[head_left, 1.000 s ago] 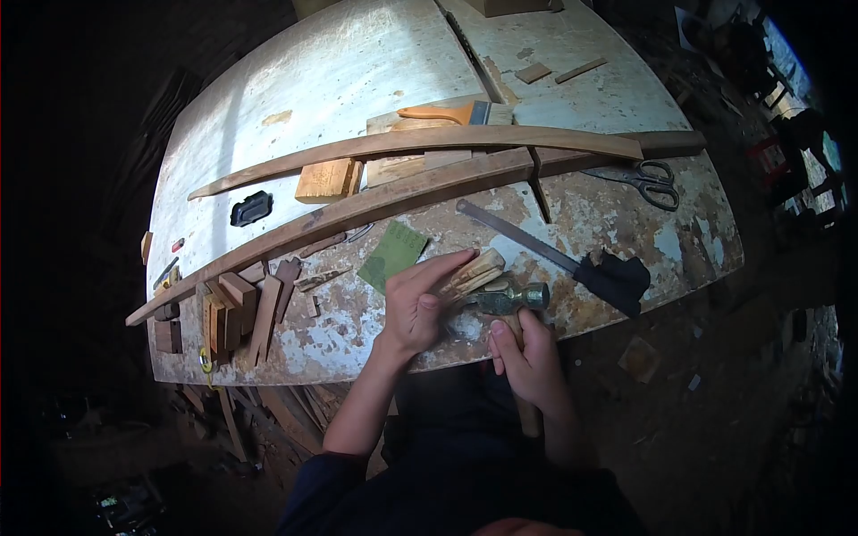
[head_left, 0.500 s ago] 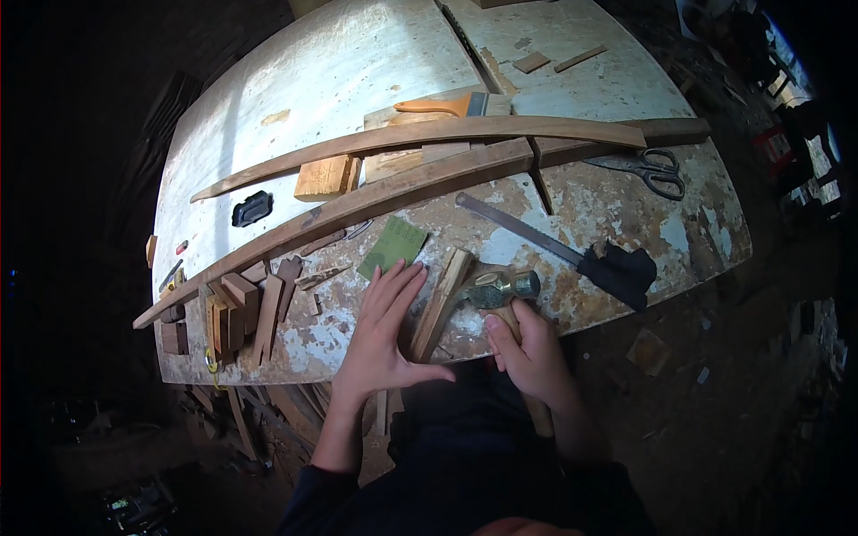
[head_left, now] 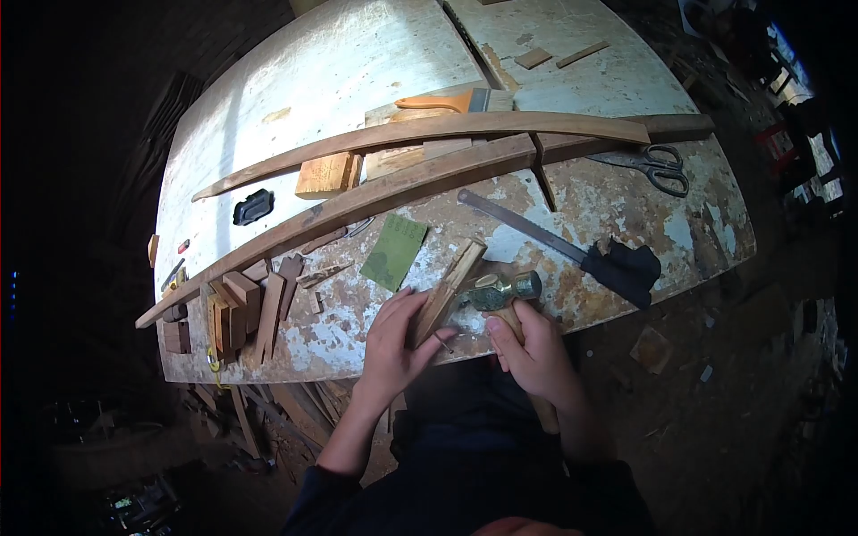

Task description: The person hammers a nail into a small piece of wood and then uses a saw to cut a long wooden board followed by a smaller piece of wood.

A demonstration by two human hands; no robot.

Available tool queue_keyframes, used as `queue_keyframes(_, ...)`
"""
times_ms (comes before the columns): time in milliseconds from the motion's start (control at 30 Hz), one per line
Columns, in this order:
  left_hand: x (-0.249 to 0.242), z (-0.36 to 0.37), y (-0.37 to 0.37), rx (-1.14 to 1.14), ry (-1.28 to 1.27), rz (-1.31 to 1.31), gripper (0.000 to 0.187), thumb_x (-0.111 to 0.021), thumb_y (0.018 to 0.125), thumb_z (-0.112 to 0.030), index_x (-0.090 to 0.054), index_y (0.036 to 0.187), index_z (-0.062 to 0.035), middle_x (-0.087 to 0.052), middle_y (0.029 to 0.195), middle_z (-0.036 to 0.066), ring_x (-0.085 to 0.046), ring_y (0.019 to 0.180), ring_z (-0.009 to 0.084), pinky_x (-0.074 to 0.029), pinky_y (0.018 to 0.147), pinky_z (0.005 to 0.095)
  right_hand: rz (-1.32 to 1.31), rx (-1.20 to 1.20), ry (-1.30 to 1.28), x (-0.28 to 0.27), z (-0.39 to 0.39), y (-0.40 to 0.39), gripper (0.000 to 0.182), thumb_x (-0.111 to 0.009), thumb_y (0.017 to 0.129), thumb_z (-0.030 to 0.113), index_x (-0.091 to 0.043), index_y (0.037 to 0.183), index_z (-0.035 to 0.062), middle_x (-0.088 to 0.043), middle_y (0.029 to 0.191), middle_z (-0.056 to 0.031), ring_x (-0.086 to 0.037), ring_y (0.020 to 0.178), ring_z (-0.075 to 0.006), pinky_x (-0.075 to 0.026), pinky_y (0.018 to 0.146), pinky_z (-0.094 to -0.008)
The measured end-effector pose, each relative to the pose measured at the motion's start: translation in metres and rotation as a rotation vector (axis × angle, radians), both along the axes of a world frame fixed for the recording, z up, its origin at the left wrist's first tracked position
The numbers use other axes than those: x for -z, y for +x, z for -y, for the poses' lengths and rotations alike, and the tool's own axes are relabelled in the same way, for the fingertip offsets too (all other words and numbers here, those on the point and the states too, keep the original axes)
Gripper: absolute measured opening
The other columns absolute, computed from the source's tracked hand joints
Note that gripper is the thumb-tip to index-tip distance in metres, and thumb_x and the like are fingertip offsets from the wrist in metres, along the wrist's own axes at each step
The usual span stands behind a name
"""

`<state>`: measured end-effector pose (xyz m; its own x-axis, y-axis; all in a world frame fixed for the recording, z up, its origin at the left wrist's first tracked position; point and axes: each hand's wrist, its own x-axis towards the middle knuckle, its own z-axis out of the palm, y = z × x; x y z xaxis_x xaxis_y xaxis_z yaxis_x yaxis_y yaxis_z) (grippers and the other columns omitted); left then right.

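We hold a short wood piece [head_left: 449, 288] in our left hand [head_left: 398, 344], fingers wrapped round its lower end, just below the frame's centre on the worn table [head_left: 626, 210]. Our right hand [head_left: 534, 353] grips the hammer [head_left: 505, 295] by its handle, head beside the wood. Better, we judge, to steady the wood flat and keep fingers clear of the head.

A worn, white-painted wooden workbench [head_left: 295, 80] is seen, on which two long curved wooden strips [head_left: 420, 134], an orange-handled paintbrush [head_left: 451, 101], steel scissors [head_left: 651, 165], green sandpaper [head_left: 393, 252] and small wooden offcuts [head_left: 241, 308] are laid.
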<state>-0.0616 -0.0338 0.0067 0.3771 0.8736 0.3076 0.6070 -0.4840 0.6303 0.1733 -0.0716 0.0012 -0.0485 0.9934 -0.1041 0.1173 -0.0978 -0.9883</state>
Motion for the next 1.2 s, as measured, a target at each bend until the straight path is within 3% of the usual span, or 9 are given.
queue_keyframes(133,-0.023,-0.003,0.0,0.068,-0.098,-0.043,0.073,-0.095,0.08,-0.019,-0.063,0.142,0.0022,-0.073,0.112,0.02,-0.073,0.098,0.0364,-0.059,0.085,0.0422,-0.028,0.006,0.009,0.004,0.001,0.001,0.026,-0.067,0.106,0.022,-0.061,0.1,-0.0023,-0.069,0.077,-0.0227,-0.074,0.076,-0.0434,-0.053,0.064,-0.0473)
queue_keyframes(233,-0.025,-0.005,0.001,0.118,0.028,-0.003,0.082,-0.097,0.077,-0.024,-0.061,0.145,0.0053,-0.071,0.109,0.02,-0.072,0.094,0.0328,-0.057,0.082,0.0378,-0.043,-0.012,-0.008,0.003,0.003,0.005,0.027,-0.067,0.106,0.023,-0.06,0.097,-0.002,-0.068,0.074,-0.0217,-0.073,0.073,-0.042,-0.052,0.063,-0.0462)
queue_keyframes(367,-0.028,-0.008,-0.002,0.162,0.164,-0.025,0.08,-0.098,0.076,-0.03,-0.065,0.14,0.0063,-0.071,0.092,0.016,-0.072,0.076,0.0273,-0.055,0.067,0.0335,-0.075,-0.037,-0.025,0.0,0.004,0.009,0.028,-0.067,0.106,0.023,-0.059,0.095,-0.0019,-0.068,0.073,-0.0215,-0.073,0.071,-0.042,-0.052,0.062,-0.0463)
queue_keyframes(533,-0.04,-0.021,-0.012,0.248,0.321,-0.214,0.079,-0.097,0.075,-0.037,-0.07,0.135,0.0052,-0.068,0.072,0.007,-0.067,0.058,0.0216,-0.053,0.055,0.0334,0.072,-0.025,0.165,-0.007,0.0,0.009,0.028,-0.067,0.106,0.023,-0.061,0.095,-0.0022,-0.069,0.076,-0.0238,-0.073,0.074,-0.0453,-0.053,0.063,-0.0499)
queue_keyframes(733,-0.047,-0.037,-0.009,0.328,0.442,-0.328,0.074,-0.093,0.081,-0.035,-0.068,0.137,0.0053,-0.068,0.072,0.007,-0.068,0.057,0.021,-0.053,0.053,0.0357,0.282,-0.085,0.228,-0.014,-0.013,0.023,0.029,-0.07,0.105,0.025,-0.064,0.099,-0.0026,-0.07,0.076,-0.0245,-0.072,0.075,-0.0471,-0.055,0.065,-0.0527)
queue_keyframes(933,-0.075,-0.049,-0.007,0.402,0.29,-0.533,0.062,-0.082,0.094,-0.035,-0.066,0.139,0.0048,-0.069,0.077,0.009,-0.071,0.06,0.0245,-0.059,0.055,0.0383,0.56,-0.231,0.365,-0.023,-0.028,0.038,0.029,-0.071,0.103,0.027,-0.066,0.104,-0.0018,-0.071,0.076,-0.0237,-0.073,0.072,-0.0449,-0.058,0.064,-0.0523)
queue_keyframes(1033,-0.074,-0.051,-0.01,0.401,0.105,-0.541,0.06,-0.082,0.093,-0.028,-0.065,0.144,-0.0002,-0.072,0.085,0.012,-0.073,0.067,0.031,-0.058,0.061,0.0437,0.714,-0.316,0.428,-0.033,-0.035,0.043,0.032,-0.071,0.103,0.03,-0.063,0.11,-0.0004,-0.071,0.073,-0.0217,-0.073,0.067,-0.0433,-0.059,0.061,-0.0516)
queue_keyframes(1200,-0.065,-0.064,-0.019,0.442,0.084,-0.424,0.059,-0.076,0.099,-0.035,-0.065,0.142,0.0034,-0.072,0.084,0.016,-0.074,0.068,0.0344,-0.062,0.064,0.0438,0.857,-0.431,0.511,-0.053,-0.045,0.047,0.035,-0.072,0.102,0.033,-0.058,0.112,0.0029,-0.071,0.071,-0.0192,-0.073,0.065,-0.041,-0.059,0.059,-0.0508)
